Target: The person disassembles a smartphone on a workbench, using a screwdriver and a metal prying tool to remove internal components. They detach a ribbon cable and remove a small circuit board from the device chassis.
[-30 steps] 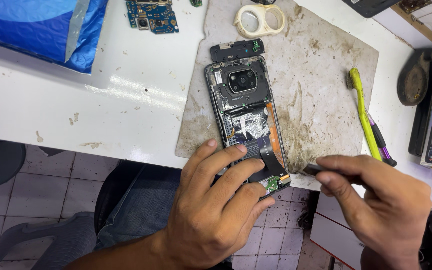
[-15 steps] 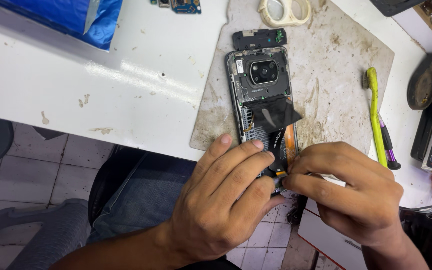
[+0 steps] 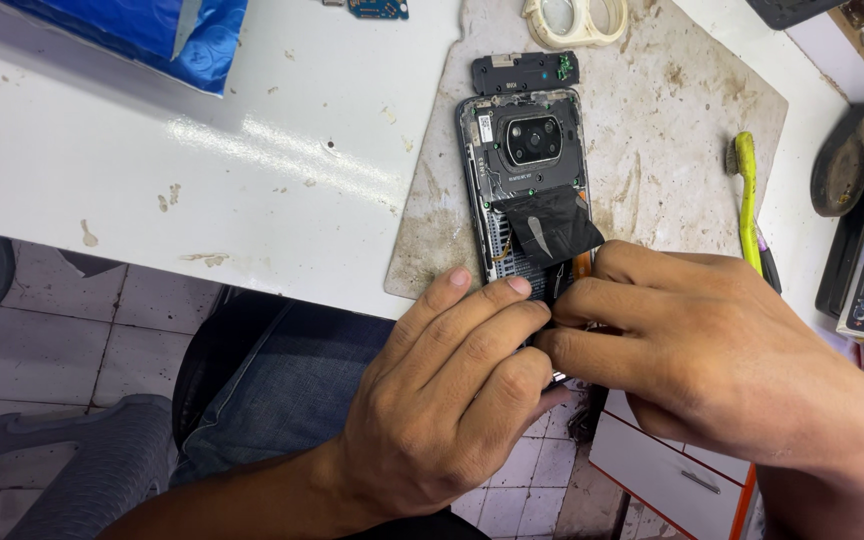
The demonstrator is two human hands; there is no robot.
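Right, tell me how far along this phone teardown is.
Done: the phone lies back cover off, its insides and camera block showing, and a small black cover piece sits loose above it. In hand: the left hand and right hand work together at its bottom end; what they grip is hidden. Left: the black flap and upper parts remain in place.

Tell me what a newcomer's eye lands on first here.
First, the opened phone lying back-up on the stained mat at the table's edge, its camera block and a black flap exposed. Next, the left hand and right hand crowd together over the phone's lower end, hiding what they work on. A yellow-green brush lies at the mat's right edge, and a blue bag sits top left.
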